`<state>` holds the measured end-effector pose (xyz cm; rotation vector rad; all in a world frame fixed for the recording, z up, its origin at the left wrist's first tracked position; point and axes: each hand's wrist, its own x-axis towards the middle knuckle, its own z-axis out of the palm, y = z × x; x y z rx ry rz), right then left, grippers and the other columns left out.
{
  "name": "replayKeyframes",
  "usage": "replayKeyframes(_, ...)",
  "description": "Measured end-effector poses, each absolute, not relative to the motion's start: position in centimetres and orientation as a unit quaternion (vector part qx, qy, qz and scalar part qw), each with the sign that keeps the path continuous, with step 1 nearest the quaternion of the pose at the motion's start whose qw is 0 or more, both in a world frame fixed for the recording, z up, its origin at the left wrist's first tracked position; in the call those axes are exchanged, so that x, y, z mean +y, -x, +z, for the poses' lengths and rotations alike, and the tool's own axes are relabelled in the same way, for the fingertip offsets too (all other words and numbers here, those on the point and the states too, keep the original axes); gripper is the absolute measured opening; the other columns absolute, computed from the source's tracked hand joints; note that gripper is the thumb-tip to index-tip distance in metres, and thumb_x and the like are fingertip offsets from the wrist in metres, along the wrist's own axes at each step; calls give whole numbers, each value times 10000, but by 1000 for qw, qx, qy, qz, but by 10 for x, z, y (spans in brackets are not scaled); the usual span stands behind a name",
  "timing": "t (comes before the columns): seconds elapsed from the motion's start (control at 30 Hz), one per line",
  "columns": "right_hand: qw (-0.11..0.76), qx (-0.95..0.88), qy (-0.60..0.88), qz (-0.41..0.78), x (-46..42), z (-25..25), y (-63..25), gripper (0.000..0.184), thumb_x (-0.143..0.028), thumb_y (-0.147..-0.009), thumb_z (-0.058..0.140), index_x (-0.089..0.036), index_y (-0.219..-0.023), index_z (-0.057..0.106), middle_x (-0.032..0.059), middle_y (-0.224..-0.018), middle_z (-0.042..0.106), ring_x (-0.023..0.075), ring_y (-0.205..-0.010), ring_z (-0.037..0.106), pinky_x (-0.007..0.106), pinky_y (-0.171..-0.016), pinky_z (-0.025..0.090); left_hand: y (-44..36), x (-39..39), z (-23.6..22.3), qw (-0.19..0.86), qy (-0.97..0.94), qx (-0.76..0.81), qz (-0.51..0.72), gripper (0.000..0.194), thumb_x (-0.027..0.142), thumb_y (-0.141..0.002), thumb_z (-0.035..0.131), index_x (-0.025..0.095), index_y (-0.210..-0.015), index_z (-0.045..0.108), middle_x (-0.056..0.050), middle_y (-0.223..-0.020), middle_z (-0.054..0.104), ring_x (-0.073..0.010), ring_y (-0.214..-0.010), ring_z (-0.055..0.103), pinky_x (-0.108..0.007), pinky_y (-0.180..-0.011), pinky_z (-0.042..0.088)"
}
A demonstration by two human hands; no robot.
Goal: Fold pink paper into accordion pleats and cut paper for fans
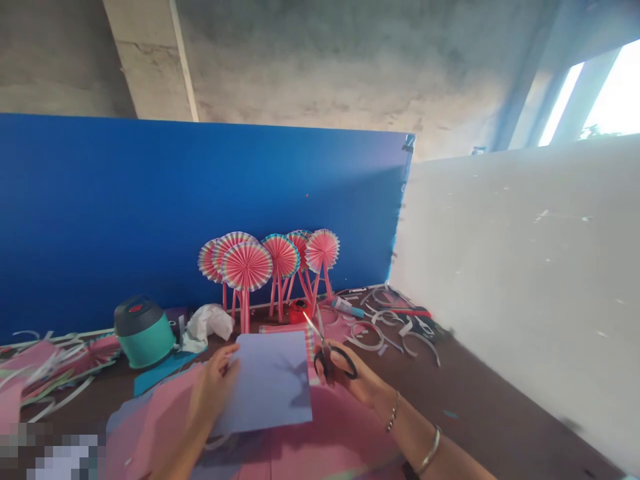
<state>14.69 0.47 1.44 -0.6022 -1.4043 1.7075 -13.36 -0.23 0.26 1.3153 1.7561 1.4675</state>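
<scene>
A light purple sheet of paper (273,383) is held up over the pink paper by my left hand (215,383), whose fingers close on its left edge. My right hand (345,373) grips black-handled scissors (325,347) by the finger loops, just right of the sheet. Their blades point up and stand apart, touching nothing that I can see. A shadow of the scissors and hand falls on the sheet. Beneath it lie large pink sheets (330,427), and a striped-edge pink strip shows behind its top edge.
Several pleated pink paper fans (247,267) lean against the blue panel (300,180). A teal container with a dark lid (145,333) and crumpled white plastic (207,327) stand at left. Curled paper strips (367,335) and a glue tube (349,307) lie at right, before a white panel (520,267).
</scene>
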Motion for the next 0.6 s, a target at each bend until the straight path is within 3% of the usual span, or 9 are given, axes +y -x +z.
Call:
replayKeyframes(0.1,371,-550,193,723,-1,18,-146,577,-632,-666,657,-160,-984,560,35,-767,570,134,-650,529,237,-564,335,119,-12,4,32,-571,652,499,364,375,-650,642,269,-997,676,-107,-1186,565,-343,-1156,446,-482,-989,300)
replayKeyframes(0.17,346,-566,191,724,-5,18,-142,585,-628,-660,667,-152,-985,562,34,-753,572,136,-660,531,235,-570,337,106,-21,8,-33,-609,610,506,315,421,-700,627,260,-966,676,-108,-1208,535,-319,-1183,417,-471,-1023,270)
replayKeyframes(0.27,295,-611,213,703,-10,18,-133,578,-617,-657,679,-150,-975,558,11,-710,559,112,-618,486,221,-549,313,91,-32,11,-13,-661,551,508,267,442,-730,634,273,-933,672,-89,-1163,547,-290,-1145,443,-460,-1001,315)
replayKeyframes(0.37,242,-640,235,690,-14,16,-126,543,-574,-630,723,-162,-944,560,-26,-703,508,79,-586,397,201,-517,265,81,-37,9,44,-687,520,505,280,446,-708,671,275,-929,664,-79,-1280,483,-307,-1233,357,-491,-1011,309)
replayKeyframes(0.47,215,-647,230,694,-18,15,-122,529,-549,-591,759,-168,-901,563,-44,-708,459,73,-591,345,194,-501,244,76,-38,5,102,-699,510,490,172,422,-715,673,255,-753,660,-59,-1343,452,-316,-1304,265,-524,-1044,258)
replayKeyframes(0.6,195,-641,225,708,-17,13,-123,536,-526,-567,781,-169,-912,580,-32,-731,499,86,-621,394,196,-517,269,76,-37,4,170,-707,479,491,209,379,-750,655,230,-606,632,-65,-1313,502,-303,-1323,253,-525,-1058,241)
